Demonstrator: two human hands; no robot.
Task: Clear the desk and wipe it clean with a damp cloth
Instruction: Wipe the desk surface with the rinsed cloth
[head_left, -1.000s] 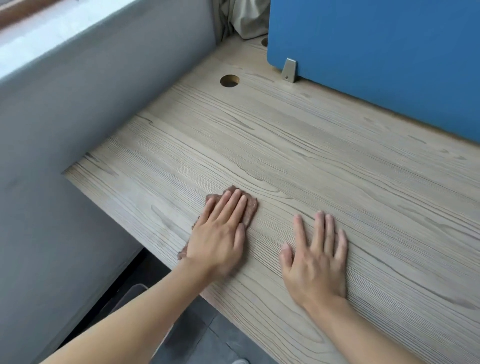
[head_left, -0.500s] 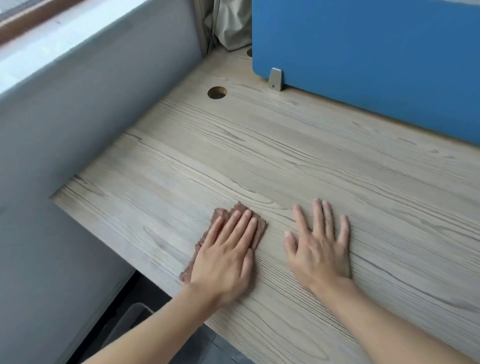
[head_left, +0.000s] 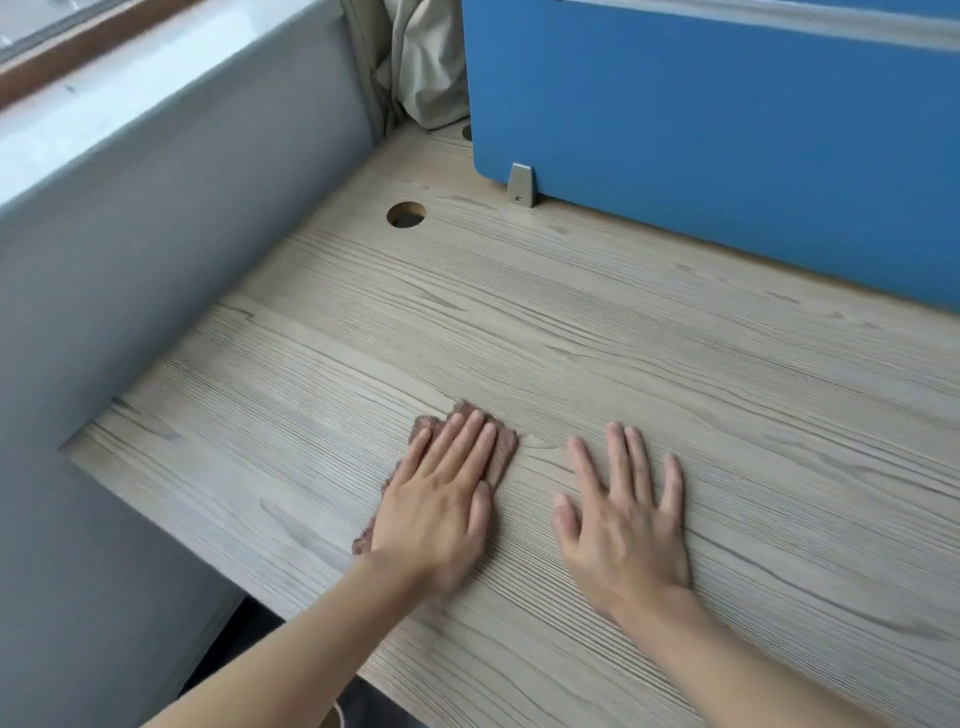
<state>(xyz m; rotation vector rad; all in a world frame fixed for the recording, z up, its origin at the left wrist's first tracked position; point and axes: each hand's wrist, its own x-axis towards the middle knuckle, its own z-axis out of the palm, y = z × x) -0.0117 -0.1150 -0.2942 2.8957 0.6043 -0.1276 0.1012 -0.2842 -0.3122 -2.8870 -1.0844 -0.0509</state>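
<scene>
A pale wood-grain surface (head_left: 649, 332) runs along a grey wall (head_left: 156, 249) on the left, with a window sill (head_left: 104, 93) above it. A blue partition (head_left: 727, 156) stands at the far edge, held by a small metal bracket (head_left: 521, 185). Beige fabric (head_left: 423, 67) hangs in the corner between wall and partition. 1 round cable hole (head_left: 405, 214) is cut into the surface near the wall, just in front of the bracket.

The brown cloth (head_left: 503, 451) lies flat on the surface close to the near edge, mostly hidden under the left hand (head_left: 441, 512). That hand presses down on it with a flat palm, its fingers (head_left: 470, 441) straight and held close together, the thumb lying alongside. Cloth edges show beyond the fingertips, to the right of the index finger and beside the wrist.

The right hand (head_left: 623, 525) rests palm down on the bare surface just beside the left, apart from the cloth. Its fingers (head_left: 621, 457) are straight and slightly spread, the thumb out to the side, holding nothing. Both forearms are bare and reach in from the near edge.
</scene>
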